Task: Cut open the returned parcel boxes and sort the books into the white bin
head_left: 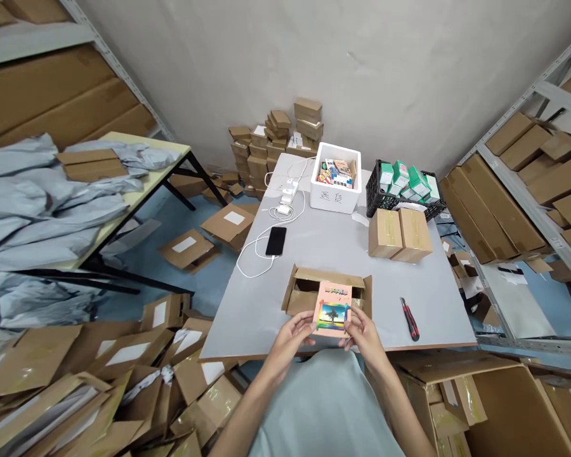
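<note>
A thin pink book (334, 310) with a tree picture on its cover is held up in front of me at the table's near edge. My left hand (292, 335) grips its left side, and my right hand (363, 334) grips its right side, thumbs on the front. Just behind the book lies an opened cardboard box (304, 301) with its flaps spread; the book hides part of its inside. To the right of my right hand rests a red and black box cutter (410, 319).
On the grey table (323, 244) are a black phone (276, 241) on a white cable, a white foam box (335, 198) of books, a black crate (375, 193) of green boxes and two cartons (385, 235). Discarded cardboard (124, 355) covers the floor at left. A large carton (509, 406) stands right.
</note>
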`<state>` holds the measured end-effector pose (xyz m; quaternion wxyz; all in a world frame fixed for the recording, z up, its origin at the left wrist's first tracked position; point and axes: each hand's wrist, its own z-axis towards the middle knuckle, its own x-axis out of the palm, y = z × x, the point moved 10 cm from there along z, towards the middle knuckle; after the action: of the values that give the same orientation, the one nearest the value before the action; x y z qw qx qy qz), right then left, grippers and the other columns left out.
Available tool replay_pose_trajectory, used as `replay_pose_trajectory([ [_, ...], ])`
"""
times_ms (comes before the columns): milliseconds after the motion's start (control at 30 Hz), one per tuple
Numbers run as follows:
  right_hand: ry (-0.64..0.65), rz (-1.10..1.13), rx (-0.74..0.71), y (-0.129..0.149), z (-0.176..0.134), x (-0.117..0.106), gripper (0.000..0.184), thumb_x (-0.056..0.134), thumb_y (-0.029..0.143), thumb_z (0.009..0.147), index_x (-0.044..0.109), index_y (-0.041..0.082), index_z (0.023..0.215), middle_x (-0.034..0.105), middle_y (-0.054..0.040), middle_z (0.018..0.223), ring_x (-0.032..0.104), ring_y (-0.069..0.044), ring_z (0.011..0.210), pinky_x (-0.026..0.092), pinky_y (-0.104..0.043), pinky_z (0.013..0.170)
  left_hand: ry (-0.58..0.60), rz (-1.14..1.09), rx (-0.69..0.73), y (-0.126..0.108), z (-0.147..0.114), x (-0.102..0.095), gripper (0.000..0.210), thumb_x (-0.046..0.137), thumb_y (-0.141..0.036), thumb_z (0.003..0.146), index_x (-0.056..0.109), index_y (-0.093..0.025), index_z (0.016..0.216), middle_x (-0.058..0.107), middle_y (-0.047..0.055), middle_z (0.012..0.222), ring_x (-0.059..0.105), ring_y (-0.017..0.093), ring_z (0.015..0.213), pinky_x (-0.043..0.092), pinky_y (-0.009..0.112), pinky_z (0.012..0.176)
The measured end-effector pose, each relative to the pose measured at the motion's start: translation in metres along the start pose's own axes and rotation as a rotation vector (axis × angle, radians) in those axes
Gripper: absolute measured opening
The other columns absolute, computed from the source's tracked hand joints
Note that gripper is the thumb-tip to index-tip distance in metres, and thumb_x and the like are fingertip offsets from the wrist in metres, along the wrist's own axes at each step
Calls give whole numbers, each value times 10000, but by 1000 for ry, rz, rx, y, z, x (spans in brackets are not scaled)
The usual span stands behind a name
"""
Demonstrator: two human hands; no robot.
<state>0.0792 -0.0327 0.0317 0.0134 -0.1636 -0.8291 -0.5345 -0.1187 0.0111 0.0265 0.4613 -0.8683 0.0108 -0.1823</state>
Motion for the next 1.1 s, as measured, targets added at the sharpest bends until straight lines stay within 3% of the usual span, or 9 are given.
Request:
replay_pose_trajectory([
  [167,-35,56,63,-19,6,-5,904,976,690,696,664,207,1393,803,-40,893,726,-184,480,523,-260,431,11,29,-85,7,7,-1,633,961,-582,714,739,-210,1175,788,74,1151,579,80,616,422,197,499],
  [333,-31,74,8,11,30,-4,745,996,620,712,718,199,1261,811,-42,902,700,-156,477,535,-260,443,53,69,-12,-24,27,4,639,953,-584,723,712,-199,1173,778,102,1211,575,64,553,409,196,445],
  [433,-11,82,-118,74,70,7,690,1000,575,731,745,190,1244,820,-45,921,683,-133,498,550,-253,473,70,98,123,-86,62,15,598,950,-534,752,718,-188,1180,774,125,1257,610,71,567,431,193,440],
  [500,-16,122,-224,134,105,17,689,1004,531,742,749,198,1288,840,-74,1042,731,-148,589,618,-279,560,59,72,256,-152,90,28,581,954,-480,761,719,-183,1201,767,148,1294,691,107,663,528,206,515],
  [567,-55,238,-339,198,138,26,741,1008,495,735,730,225,1366,827,-106,1231,831,-226,900,705,-361,828,-8,-46,442,-229,111,37,646,937,-420,787,692,-202,1344,698,182,1473,802,208,988,679,307,835],
  [633,-95,309,-438,250,159,36,763,980,498,760,708,241,1425,756,-127,1425,797,-288,1220,665,-430,1064,-121,-118,669,-297,114,41,702,872,-398,868,617,-239,1504,516,188,1700,746,291,1315,635,403,1102],
  [733,-87,257,-505,275,166,48,731,955,530,782,726,244,1414,676,-143,1567,694,-318,1422,578,-477,1212,-198,-57,815,-331,110,42,706,807,-415,947,558,-269,1591,388,168,1810,580,340,1555,525,455,1261],
  [867,-70,97,-459,211,146,26,654,932,626,794,793,234,1299,717,-155,1537,683,-354,1426,551,-550,1230,-222,123,749,-262,113,5,624,802,-442,947,629,-265,1519,565,161,1700,553,351,1584,489,497,1296],
  [1100,-471,33,-131,21,80,-134,732,964,686,630,814,207,1164,764,-192,1440,696,-400,1394,595,-511,1155,-444,236,255,-57,106,-146,527,744,-562,937,731,-201,1321,681,201,1580,605,371,1536,468,507,1306],
])
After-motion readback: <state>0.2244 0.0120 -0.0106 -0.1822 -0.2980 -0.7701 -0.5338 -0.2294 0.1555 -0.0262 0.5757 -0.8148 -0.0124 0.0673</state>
